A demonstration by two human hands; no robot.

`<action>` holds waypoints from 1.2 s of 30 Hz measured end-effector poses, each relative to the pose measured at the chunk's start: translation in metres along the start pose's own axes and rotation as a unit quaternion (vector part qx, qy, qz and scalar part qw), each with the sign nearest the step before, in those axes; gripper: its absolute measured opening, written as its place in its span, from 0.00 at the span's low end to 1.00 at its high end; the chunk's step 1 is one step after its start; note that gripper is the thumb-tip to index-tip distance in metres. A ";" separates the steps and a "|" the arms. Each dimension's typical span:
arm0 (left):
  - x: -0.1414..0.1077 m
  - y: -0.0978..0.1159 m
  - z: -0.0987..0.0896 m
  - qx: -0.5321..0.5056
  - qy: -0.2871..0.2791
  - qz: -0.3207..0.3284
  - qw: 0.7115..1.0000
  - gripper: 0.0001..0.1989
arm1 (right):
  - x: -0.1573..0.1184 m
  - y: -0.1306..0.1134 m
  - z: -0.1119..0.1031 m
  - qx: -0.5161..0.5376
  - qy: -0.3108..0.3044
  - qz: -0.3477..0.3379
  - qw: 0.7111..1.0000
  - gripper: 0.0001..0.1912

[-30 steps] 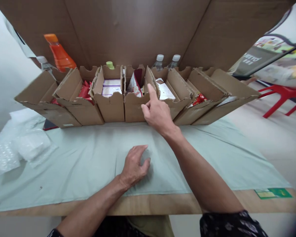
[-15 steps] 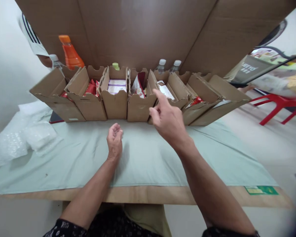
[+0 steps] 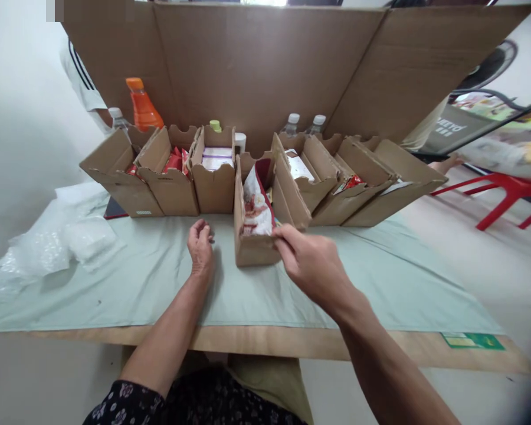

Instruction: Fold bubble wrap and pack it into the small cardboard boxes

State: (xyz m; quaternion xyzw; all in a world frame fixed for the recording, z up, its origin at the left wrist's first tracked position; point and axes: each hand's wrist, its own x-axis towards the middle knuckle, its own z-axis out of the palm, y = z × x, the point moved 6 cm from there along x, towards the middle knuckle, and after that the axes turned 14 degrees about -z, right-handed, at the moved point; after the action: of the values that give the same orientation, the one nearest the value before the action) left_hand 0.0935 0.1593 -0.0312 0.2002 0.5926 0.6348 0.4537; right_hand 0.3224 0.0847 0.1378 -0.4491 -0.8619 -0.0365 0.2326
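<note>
My right hand (image 3: 307, 257) pinches the front rim of an open cardboard box (image 3: 257, 252), which stands forward of the row. Inside that box a white and dark red packet (image 3: 255, 203) leans on its side. My left hand (image 3: 200, 245) rests on the green cloth (image 3: 159, 283) to the left of the box, its fingers loosely curled and holding nothing that I can see. Behind it a cardboard box (image 3: 212, 192) holds white cartons with purple edges (image 3: 216, 158). Right of the gap, another box (image 3: 316, 183) holds a white carton (image 3: 298, 165).
A tall cardboard screen (image 3: 265, 65) stands behind the row. Before it are an orange bottle (image 3: 145, 109) and clear bottles with white caps (image 3: 292, 124). Bubble wrap (image 3: 48, 248) lies at left. A red stool (image 3: 504, 192) and another person's arm are at right.
My right hand has taken hold of the middle box and drawn it out of the row towards me. A white-lidded container now shows behind the gap. My left hand has barely moved.
</note>
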 end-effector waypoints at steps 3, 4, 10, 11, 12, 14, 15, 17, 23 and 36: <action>0.001 0.000 0.000 -0.001 -0.001 -0.010 1.000 0.20 | -0.069 0.001 -0.031 0.070 0.052 -0.033 0.996 0.11; -0.001 0.000 0.001 0.001 -0.005 -0.014 1.000 0.20 | -0.089 0.010 -0.042 0.071 0.081 -0.014 0.994 0.10; -0.037 0.013 0.010 0.043 -0.075 -0.034 0.996 0.12 | -0.196 0.070 -0.065 0.153 0.250 0.220 0.931 0.38; -0.047 0.017 0.010 0.061 -0.097 -0.029 0.993 0.10 | -0.206 0.072 -0.057 0.180 0.233 0.223 0.929 0.41; -0.058 0.020 0.008 0.082 -0.120 -0.019 0.989 0.09 | -0.212 0.071 -0.046 0.196 0.196 0.221 0.935 0.39; -0.080 0.022 0.004 0.121 -0.162 0.009 0.979 0.09 | -0.217 0.065 -0.020 0.201 0.104 0.205 0.952 0.35; -0.090 0.021 0.001 0.132 -0.180 0.021 0.975 0.11 | -0.216 0.062 -0.008 0.199 0.066 0.195 0.958 0.33; -0.108 0.013 -0.006 0.130 -0.202 0.031 0.970 0.17 | -0.209 0.057 0.013 0.202 0.028 0.181 0.962 0.30; -0.126 -0.016 -0.028 0.135 -0.172 0.049 0.975 0.26 | -0.166 0.067 0.045 0.228 0.041 0.181 0.956 0.23; -0.065 0.020 -0.033 0.111 -0.160 0.049 0.980 0.24 | -0.058 0.086 0.116 0.369 0.104 0.166 0.908 0.19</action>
State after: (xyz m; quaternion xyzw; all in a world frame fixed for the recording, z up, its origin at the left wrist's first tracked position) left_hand 0.0935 0.0895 -0.0010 0.3769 0.5688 0.5462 0.4859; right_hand 0.3762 0.1231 -0.0034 -0.4614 -0.6974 0.2770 0.4732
